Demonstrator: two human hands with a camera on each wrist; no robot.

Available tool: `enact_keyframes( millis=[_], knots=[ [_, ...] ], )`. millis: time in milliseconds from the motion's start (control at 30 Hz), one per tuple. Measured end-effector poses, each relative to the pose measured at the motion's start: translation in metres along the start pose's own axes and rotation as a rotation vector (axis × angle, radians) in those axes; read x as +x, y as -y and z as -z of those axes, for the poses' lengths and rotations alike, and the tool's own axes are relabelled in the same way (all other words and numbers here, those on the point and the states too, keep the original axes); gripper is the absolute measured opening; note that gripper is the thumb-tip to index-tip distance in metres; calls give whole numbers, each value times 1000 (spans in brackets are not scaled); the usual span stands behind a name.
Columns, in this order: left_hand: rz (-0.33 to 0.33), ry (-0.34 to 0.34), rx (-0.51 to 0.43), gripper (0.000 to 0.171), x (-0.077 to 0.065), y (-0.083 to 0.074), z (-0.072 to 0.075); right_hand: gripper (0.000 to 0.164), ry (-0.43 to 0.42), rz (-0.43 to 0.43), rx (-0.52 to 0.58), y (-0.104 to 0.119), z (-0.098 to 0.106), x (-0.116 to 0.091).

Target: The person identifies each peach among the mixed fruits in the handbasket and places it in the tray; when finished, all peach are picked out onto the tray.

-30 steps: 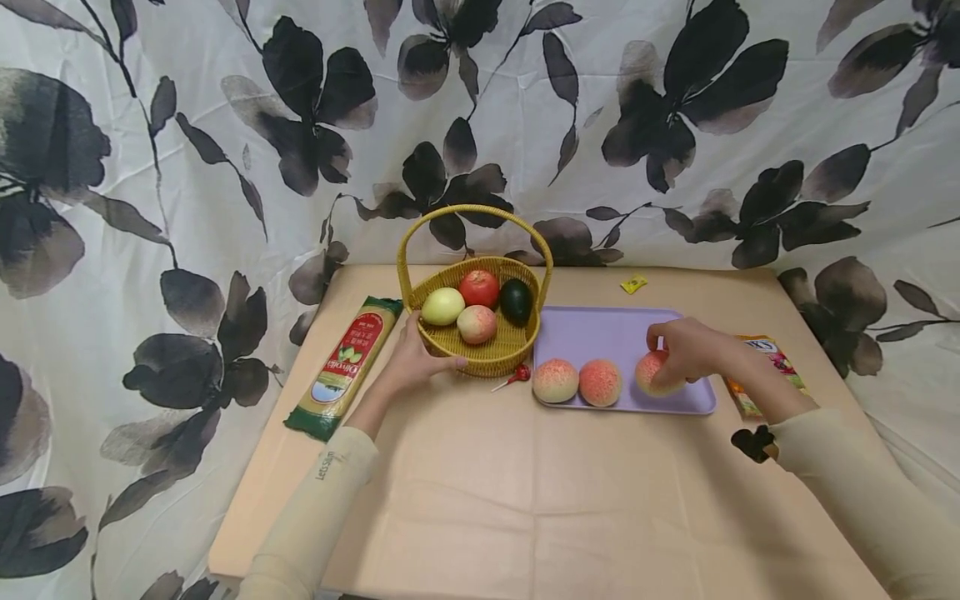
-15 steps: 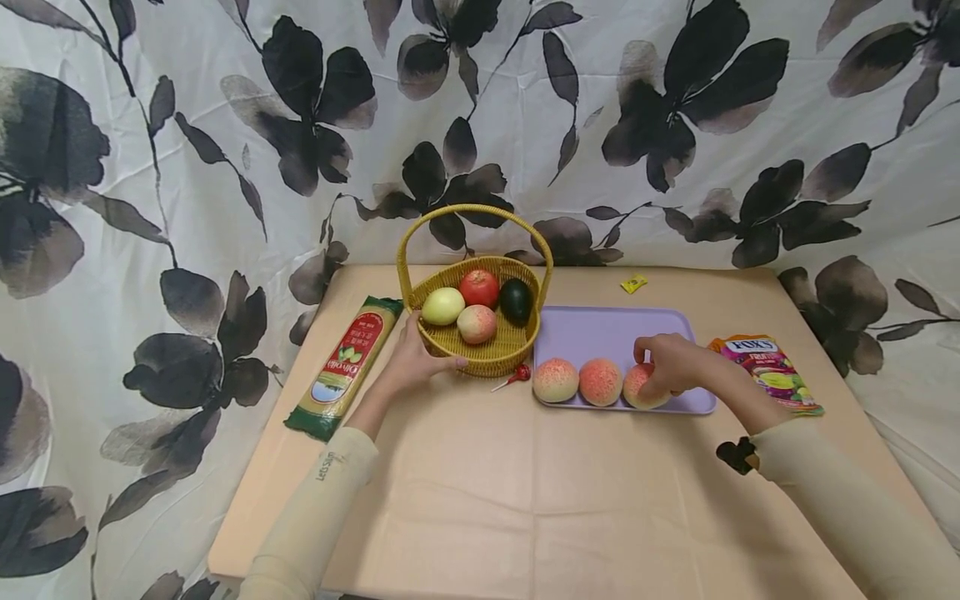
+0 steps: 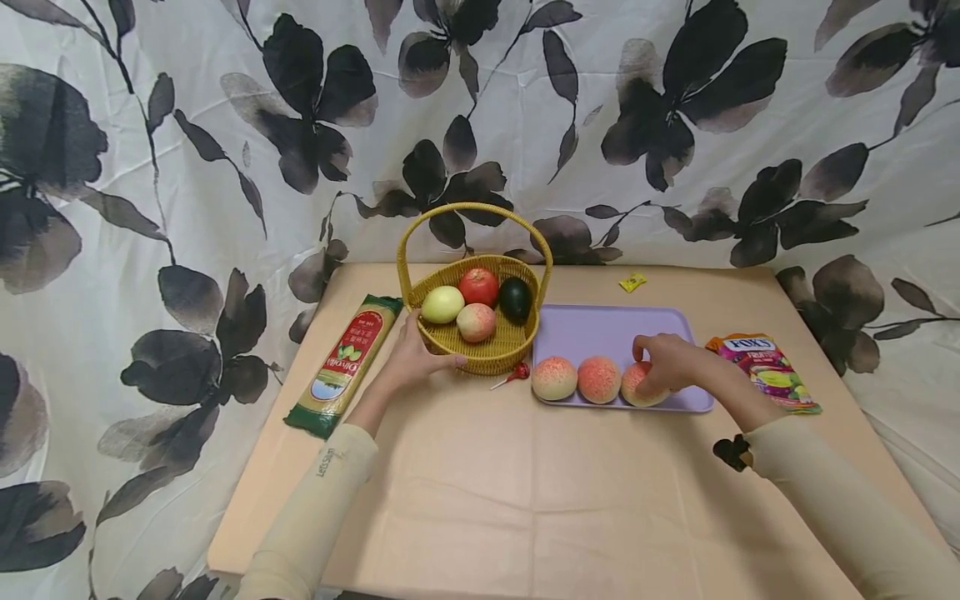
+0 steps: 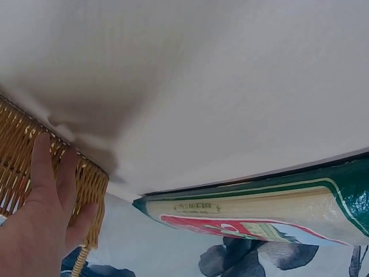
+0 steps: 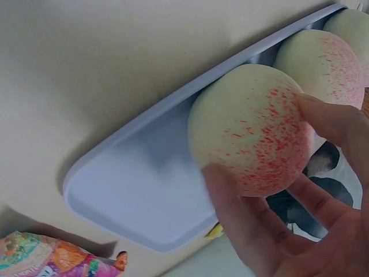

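While left hand (image 3: 416,358) rests straight-fingered against basket (image 3: 501,364), right hand (image 3: 672,363) pinches rightmost peach (image 5: 249,131), on purple tray (image 3: 592,331).

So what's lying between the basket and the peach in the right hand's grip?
The head view shows, rightward from the basket, a red lollipop, then a paler peach and a redder peach side by side on the purple tray.

A white fabric backdrop with a large charcoal-grey floral print (image 3: 558,142) spans the rear and both flanks of the work area. The cloth is lightly wrinkled. A flat, light-beige counter (image 3: 480,492) stands in front, its far edge adjoining the backdrop. The counter surface is faintly creased. Illumination is diffuse; shadows on the counter are soft-edged.
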State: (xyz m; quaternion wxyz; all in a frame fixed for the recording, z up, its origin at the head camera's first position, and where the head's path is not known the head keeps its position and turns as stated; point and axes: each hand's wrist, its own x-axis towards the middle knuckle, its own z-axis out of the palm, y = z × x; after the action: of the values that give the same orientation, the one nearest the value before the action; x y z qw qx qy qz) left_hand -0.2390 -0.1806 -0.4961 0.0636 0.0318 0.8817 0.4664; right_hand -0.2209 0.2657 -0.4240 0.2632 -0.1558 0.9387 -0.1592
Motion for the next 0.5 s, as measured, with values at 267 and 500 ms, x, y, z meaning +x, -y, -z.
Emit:
enact_keyframes(
  millis=[267,500],
  knots=[
    [-19,-5,22,133,2,2,-1,53,10,3,-70,2,3,-1],
    [-23,-10,20,136,1,2,0,57,-4,12,-76,9,13,-2]
  ],
)
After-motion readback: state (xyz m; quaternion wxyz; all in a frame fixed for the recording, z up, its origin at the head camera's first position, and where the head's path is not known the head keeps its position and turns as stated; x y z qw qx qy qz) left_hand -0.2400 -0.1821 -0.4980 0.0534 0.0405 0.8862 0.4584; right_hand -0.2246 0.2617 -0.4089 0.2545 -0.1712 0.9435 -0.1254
